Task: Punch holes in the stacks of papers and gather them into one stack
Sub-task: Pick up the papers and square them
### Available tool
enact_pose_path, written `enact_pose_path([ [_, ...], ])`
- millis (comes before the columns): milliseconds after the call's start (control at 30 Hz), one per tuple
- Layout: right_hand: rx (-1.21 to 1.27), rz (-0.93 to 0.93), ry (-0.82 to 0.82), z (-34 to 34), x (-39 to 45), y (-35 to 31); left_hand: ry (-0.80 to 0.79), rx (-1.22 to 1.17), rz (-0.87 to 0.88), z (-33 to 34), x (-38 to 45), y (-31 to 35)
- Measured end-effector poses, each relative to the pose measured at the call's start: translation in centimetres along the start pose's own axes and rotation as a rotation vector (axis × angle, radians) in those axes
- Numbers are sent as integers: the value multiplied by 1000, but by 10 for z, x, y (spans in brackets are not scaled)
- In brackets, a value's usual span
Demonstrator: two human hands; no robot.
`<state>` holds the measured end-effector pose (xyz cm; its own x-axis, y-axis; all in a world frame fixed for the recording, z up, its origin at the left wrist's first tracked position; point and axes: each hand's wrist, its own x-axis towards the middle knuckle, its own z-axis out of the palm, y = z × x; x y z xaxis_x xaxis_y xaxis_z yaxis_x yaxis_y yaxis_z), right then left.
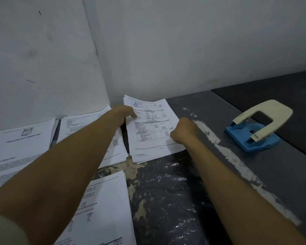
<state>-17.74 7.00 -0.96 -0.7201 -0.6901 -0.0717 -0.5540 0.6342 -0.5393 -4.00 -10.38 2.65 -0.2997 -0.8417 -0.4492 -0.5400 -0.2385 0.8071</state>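
Observation:
A stack of printed papers (pixel 149 128) lies near the wall corner on the dark table (pixel 175 191). My left hand (pixel 124 115) grips its left edge, thumb on top of the sheets. At the stack's right edge my right hand (pixel 183 130) has its fingers curled on the paper. A blue hole punch (pixel 253 133) with a cream lever stands to the right, apart from both hands. Other stacks lie to the left: one under my left forearm (pixel 113 147), one titled sheet at far left (pixel 19 142), and one at the near edge (pixel 104 209).
White walls meet in a corner just behind the papers. The table top is dark grey with worn, peeling pale patches (pixel 226 152) and a seam to a darker panel (pixel 272 89) at the back right.

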Motion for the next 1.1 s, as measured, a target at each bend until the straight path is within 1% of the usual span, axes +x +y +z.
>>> enact_pose_path([
  [67, 22, 18, -7, -1, 0, 0, 10, -37, 8, 4, -2, -2],
  [133, 21, 28, -4, -1, -2, 0, -11, -56, 38, 12, -10, -4],
  [233, 11, 43, 22, -2, -5, 1, -45, -123, 146, 23, -24, -10],
  [300, 53, 40, 41, 0, -5, 4, -29, -188, 226, 25, -31, -17],
  [400, 236, 68, 51, -1, -7, 10, -36, -281, 291, 20, -40, -24],
  [500, 474, 85, -9, -11, -15, 13, -57, -304, 316, 14, -50, -25],
  [600, 669, 30, -18, -25, -20, 12, -66, -332, 324, 11, -59, -23],
  [733, 885, -59, -51, -52, -26, 8, -70, -346, 395, 10, -75, -14],
  [867, 920, -113, -24, -80, -37, 7, -59, -354, 478, 6, -98, 0],
  [1100, 1011, -250, 96, -112, -60, 5, 16, -295, 723, -6, -144, 27],
])
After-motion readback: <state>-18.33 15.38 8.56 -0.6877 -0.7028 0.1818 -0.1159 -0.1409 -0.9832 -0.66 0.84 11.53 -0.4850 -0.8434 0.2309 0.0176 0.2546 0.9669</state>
